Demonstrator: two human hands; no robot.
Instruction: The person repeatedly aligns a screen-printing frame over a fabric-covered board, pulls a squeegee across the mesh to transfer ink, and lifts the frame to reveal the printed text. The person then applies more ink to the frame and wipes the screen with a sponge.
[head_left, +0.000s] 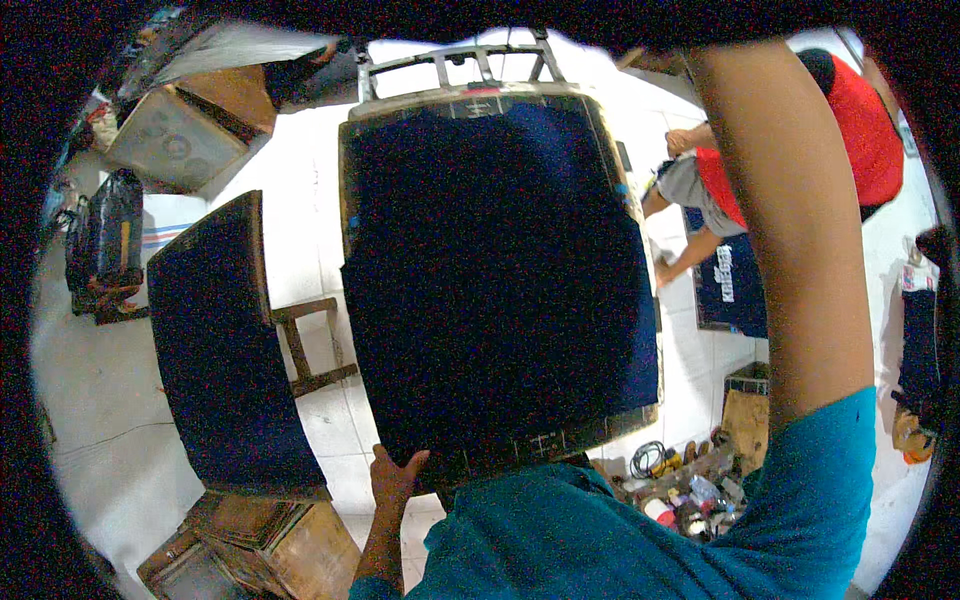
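Single head-worn fisheye view; it looks down and forward, close over the broad dark-blue, roughly rectangular cloth (pixel 490 280).

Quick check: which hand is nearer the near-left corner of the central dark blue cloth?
Left. The left hand is at that corner of the cloth; the right arm is raised off to the cloth's right, its hand out of view.

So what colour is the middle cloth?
Dark navy blue; the cloth shows best in the head view.
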